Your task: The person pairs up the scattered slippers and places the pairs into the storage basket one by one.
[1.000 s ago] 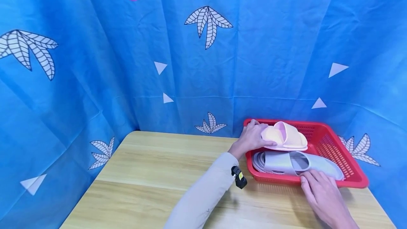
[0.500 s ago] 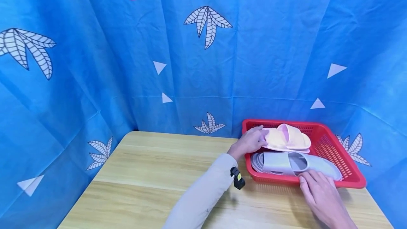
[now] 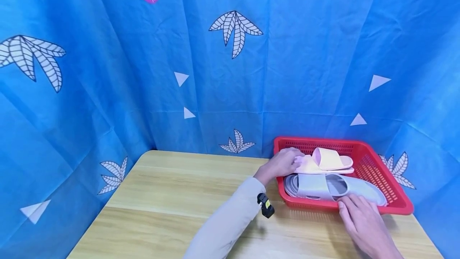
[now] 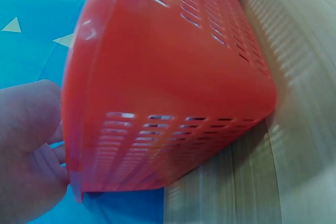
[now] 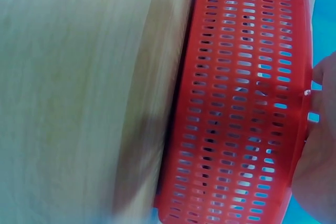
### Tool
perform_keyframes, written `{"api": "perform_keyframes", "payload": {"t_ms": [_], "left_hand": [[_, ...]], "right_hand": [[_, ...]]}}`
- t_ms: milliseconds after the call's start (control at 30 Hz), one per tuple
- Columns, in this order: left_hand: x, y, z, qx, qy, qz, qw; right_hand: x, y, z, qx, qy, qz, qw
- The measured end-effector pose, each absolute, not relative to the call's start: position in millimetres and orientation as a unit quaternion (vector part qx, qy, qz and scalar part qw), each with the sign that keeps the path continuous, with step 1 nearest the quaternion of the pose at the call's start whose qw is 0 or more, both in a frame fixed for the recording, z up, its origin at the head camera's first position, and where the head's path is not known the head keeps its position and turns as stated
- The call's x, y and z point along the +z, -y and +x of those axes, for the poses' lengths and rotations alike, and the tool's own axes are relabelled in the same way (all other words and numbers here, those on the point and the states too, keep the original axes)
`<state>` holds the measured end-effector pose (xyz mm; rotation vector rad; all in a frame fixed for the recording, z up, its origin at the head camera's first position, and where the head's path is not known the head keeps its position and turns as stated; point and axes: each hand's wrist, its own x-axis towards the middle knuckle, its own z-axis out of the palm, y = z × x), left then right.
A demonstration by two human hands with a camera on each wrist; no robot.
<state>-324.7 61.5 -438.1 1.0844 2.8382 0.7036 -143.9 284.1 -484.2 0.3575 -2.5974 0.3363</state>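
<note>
In the head view, my left hand (image 3: 284, 162) reaches over the left rim of a red plastic basket (image 3: 359, 210) and holds the heel end of pale pink slippers (image 3: 328, 159) stacked in its back half. Its fingertips are mostly hidden. Grey slippers (image 3: 312, 185) lie along the basket's front side, toes to the right. My right hand (image 3: 364, 219) grips the front rim, fingers over the edge beside the grey slippers. The left wrist view has the left hand (image 4: 31, 145) at the basket's rim; the right wrist view has the right hand (image 5: 320, 150) at the slotted side.
The basket stands at the right end of a light wooden table (image 3: 172, 195). A blue patterned curtain (image 3: 230, 71) hangs behind and around the table. A small black device (image 3: 266, 205) is strapped to the left sleeve (image 3: 230, 215).
The pink slippers have come down lower into the basket and slightly to the right, with my left hand moving down too. My right hand stays on the front rim.
</note>
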Motion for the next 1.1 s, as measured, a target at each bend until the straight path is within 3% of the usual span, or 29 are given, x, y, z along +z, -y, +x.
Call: {"api": "perform_keyframes", "payload": {"t_ms": [267,600,1100], "left_hand": [[-447.0,-54.0,-315.1,0.244,-0.898,0.365,-0.037],[-452.8,-12.3,-309.7,0.270,-0.884,0.373,-0.076],[-457.2,27.1,-292.6,0.262,-0.888,0.357,-0.123]], "right_hand": [[-483.0,-292.7,-145.2,0.122,0.947,0.140,0.262],[-479.9,-287.7,-162.4,0.145,0.930,0.173,0.291],[-452.9,-275.6,-184.3,0.215,0.929,0.164,0.253]]}}
